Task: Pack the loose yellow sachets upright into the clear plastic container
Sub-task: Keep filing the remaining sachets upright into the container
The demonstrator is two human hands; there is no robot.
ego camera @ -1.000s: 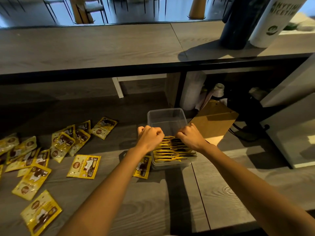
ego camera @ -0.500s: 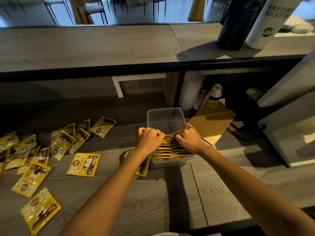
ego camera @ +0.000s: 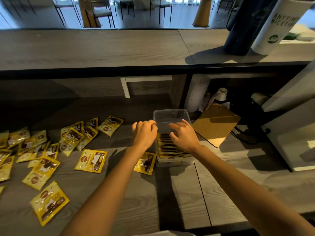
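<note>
both hands, left hand (ego camera: 144,133) and right hand (ego camera: 184,136), hover half-open and empty over the container (ego camera: 170,114); the loose sachets (ego camera: 92,160) lie leftward, nearer the left.

Café service counter (ego camera: 102,48): dining chairs (ego camera: 100,12) beyond, stacked cups (ego camera: 196,92) below.

White cylinder (ego camera: 279,26), upper right on counter: dark lettering "ANYTIM… NICETIM…", cut off, green round logo below. Sachet print too small to read.

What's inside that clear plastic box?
The box holds yellow sachets standing on edge in its near half; the far half looks empty. The right hand hides part of the row.
</note>
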